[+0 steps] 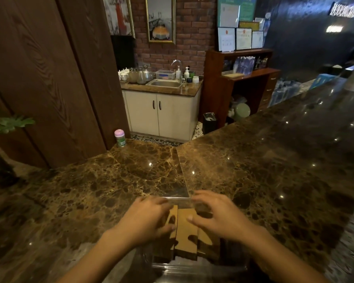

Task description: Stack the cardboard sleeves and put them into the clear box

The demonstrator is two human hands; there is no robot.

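Tan cardboard sleeves [185, 233] stand on edge in a packed row inside the clear box [178, 198], which sits on the marble counter close to me. My left hand [145, 218] rests on the left end of the row, fingers curled over the sleeves. My right hand [219, 215] presses on the right end, thumb on top of a sleeve. The box walls are nearly see-through; only the far rim and the near rim show clearly. The lower part of the sleeves is hidden behind the box front and my wrists.
The brown marble counter [264, 170] runs ahead and off to the right. A small pink-capped jar [120, 137] stands at the far left corner by a wooden pillar [49, 78]. A green plant [0, 123] leans in at the left edge.
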